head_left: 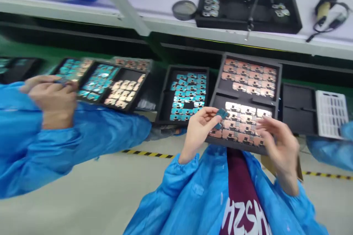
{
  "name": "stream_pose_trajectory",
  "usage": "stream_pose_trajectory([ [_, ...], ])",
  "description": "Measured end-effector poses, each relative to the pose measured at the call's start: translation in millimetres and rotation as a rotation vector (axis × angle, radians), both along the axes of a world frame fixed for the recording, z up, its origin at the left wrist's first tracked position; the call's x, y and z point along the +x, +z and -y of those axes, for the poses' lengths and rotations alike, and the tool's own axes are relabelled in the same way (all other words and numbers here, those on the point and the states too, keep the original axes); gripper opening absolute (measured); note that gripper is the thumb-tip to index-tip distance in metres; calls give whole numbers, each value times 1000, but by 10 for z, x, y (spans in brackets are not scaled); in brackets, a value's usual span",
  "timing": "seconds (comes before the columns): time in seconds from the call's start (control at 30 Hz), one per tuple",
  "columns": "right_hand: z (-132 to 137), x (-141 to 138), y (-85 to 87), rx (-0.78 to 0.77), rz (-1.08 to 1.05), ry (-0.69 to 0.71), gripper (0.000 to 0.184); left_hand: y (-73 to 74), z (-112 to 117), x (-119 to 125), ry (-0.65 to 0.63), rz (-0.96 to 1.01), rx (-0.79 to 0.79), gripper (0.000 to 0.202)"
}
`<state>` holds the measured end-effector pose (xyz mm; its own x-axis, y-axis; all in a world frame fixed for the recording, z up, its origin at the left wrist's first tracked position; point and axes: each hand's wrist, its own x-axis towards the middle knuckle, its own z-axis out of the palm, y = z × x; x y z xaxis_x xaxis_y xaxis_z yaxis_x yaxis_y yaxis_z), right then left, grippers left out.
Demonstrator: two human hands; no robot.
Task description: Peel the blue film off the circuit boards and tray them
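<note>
Left hand: the left hand is half closed, with thumb and fingers pinching a small teal circuit board by its edges.
Right hand: the right hand is open, fingers spread and holding nothing visible, just above the near rows of copper-coloured plates. Contact with the plates: cannot tell.
Board position: above the near compartment of a black two-compartment tray, between the hands, which stand close together.
Near edge: the tray's front lip lies just beyond the blue smock, with the hands over it.
Open room: pale floor shows to the left of the smock, crossed by yellow-and-black tape.
Neighbouring trays: a black tray of teal boards sits just left; a dark two-bay tray and a white slotted rack sit right.
Materials: plates are matte and rectangular with notched outlines; boards are glossy teal.
Co-worker: a hand in a blue sleeve pinches a small dark item beside a tray of mixed teal and pale pieces, well apart from the person's hands.
Upper shelf: a black tray of metal parts, a round dark-rimmed dish and a corded hand tool rest along it.
</note>
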<state>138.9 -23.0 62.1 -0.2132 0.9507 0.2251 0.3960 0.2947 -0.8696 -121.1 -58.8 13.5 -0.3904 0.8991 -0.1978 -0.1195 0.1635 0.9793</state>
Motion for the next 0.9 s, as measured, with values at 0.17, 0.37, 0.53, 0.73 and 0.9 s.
stream_pose_trajectory([
  [0.17, -157, -224, -109, -144, -118, 111, 20, 238, -39, 692, -112, 74, -7, 24],
  [0.37, -117, -15, -210, -283, -251, 54, 18, 217, -32, 909, -180, 19, 1, 21],
  [0.53, -87, 46, -316, -270, -295, -4, 19, 157, -57, 1040, -167, -71, 58, 15],
  [0.73, -68, 149, -413, -246, -219, -36, 19, 76, -115, 1165, -148, -62, 109, 14],
  [0.9, -101, 183, -510, -85, -121, -113, 20, 8, -101, 1178, -194, -101, 139, 20],
])
